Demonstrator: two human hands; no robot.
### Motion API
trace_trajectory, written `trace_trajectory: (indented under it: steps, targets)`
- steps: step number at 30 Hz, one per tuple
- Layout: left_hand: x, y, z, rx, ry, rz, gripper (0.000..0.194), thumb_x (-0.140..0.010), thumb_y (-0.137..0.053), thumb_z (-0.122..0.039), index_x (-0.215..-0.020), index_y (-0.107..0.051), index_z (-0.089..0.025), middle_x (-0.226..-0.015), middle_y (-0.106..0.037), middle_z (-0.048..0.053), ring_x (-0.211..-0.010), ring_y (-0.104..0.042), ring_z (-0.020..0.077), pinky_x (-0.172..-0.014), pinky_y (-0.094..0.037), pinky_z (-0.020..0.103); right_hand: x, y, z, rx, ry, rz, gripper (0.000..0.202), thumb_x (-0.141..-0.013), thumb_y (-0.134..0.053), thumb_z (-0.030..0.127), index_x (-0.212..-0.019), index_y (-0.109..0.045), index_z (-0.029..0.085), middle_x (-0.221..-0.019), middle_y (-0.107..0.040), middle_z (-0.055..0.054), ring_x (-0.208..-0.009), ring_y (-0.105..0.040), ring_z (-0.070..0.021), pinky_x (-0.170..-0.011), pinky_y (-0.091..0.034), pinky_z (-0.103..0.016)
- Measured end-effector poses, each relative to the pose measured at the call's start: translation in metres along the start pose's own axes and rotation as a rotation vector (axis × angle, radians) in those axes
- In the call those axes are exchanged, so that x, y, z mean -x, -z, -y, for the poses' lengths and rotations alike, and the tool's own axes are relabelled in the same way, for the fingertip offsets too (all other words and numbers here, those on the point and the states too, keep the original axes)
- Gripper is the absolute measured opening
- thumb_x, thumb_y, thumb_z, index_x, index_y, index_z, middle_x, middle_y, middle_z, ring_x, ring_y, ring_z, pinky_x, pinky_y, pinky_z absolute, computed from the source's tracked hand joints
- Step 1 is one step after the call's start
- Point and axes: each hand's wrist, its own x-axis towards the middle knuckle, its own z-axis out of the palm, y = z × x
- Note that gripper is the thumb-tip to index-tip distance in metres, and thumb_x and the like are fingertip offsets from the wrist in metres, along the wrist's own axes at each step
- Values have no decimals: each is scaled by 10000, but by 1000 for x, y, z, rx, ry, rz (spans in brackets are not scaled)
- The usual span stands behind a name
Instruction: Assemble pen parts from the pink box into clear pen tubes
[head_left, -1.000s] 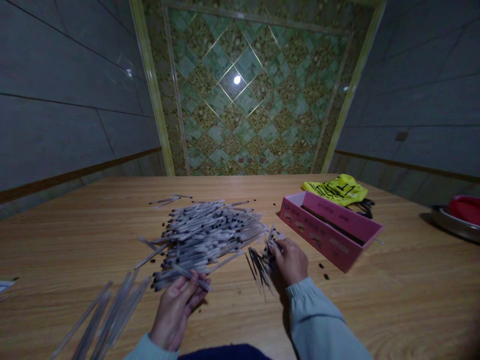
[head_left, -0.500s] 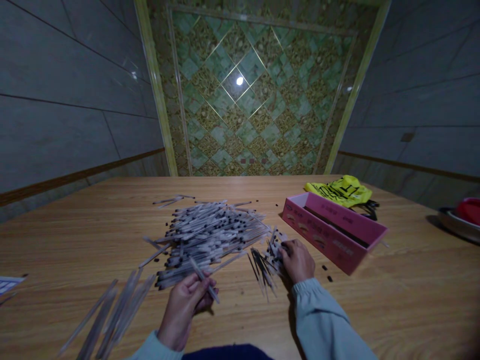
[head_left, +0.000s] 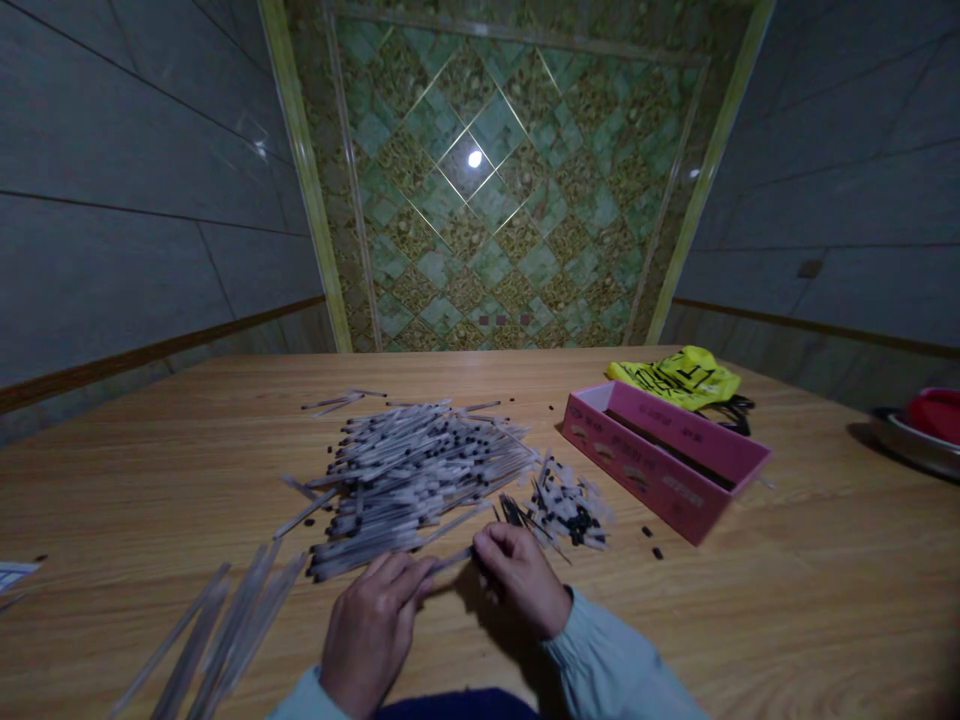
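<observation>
a person seated at a wooden table [head_left: 787, 600] brings both hands together over one thin clear tube [head_left: 450, 559], which lies between the fingertips just in front of a big heap of tubes [head_left: 409, 470]. the left hand [head_left: 371, 630] pinches the tube's near end, its grip closed on it; the right hand [head_left: 521, 575] meets the far end with fingers curled, seemingly pressing something small to the tip, though what it pinches cannot be made out. the tube is slim, pale and see-through, like those in the heap, many of which show a dark tip.

judged from how things lie, the work looks far from over: the heap is large and loose, sprawled across the middle of the table. a smaller bunch of tubes [head_left: 217, 630] lies apart at lower left, blurred, and may be the finished lot, though that cannot be told for sure. just right of the hands sits a scatter of small parts [head_left: 570, 505], clear and black, with a few dark needle-like pieces beside it. a few black bits [head_left: 651, 542] lie loose nearby.

further right stands an open pink box [head_left: 664, 465], with a yellow bag [head_left: 675, 375] behind it. a metal dish holding something red [head_left: 926, 430] rests at the table's far right edge.
</observation>
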Motion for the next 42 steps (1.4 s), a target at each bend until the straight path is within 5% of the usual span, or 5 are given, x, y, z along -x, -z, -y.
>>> trace_trajectory:
  steps: [11,21,29,38,42]
  targets:
    - [1,1,8,-197,-110,-70,230,-811,-527,-197,-973,-667,-279,-919,-688,44,-853,-598,221,-736,-418,315,-2,-1,-13,138,0,-29,507,-792,-485,594,-513,-454,173,-428,-433,40,-409,-343,-71,-439,-260,-210]
    - [-1,5,7,-215,-121,1,226,-812,-506,-167,-908,-675,-284,-848,-719,18,-802,-628,213,-814,-373,370,4,4,2,308,134,-92,22,-661,-608,135,-675,-598,150,-610,-577,20,-601,-513,-118,-552,-361,-211]
    - [-1,4,6,-223,-130,-13,232,-817,-502,-140,-905,-677,-264,-839,-715,13,-795,-619,202,-843,-362,399,1,10,-2,410,107,-45,310,-838,-479,293,-595,-588,135,-549,-555,2,-548,-484,-101,-522,-324,-209]
    - [-1,2,3,-235,-120,-1,205,-808,-523,-122,-862,-662,-263,-795,-695,-15,-782,-606,186,-855,-356,417,-2,12,-13,405,75,-32,258,-801,-513,276,-598,-594,138,-536,-547,3,-532,-481,-110,-495,-307,-210]
    - [-1,3,2,-235,-117,30,200,-815,-514,-134,-863,-657,-264,-793,-689,-12,-782,-603,186,-861,-350,425,-2,9,-13,370,80,-39,48,-690,-593,168,-660,-614,138,-614,-592,-1,-598,-514,-121,-532,-336,-207]
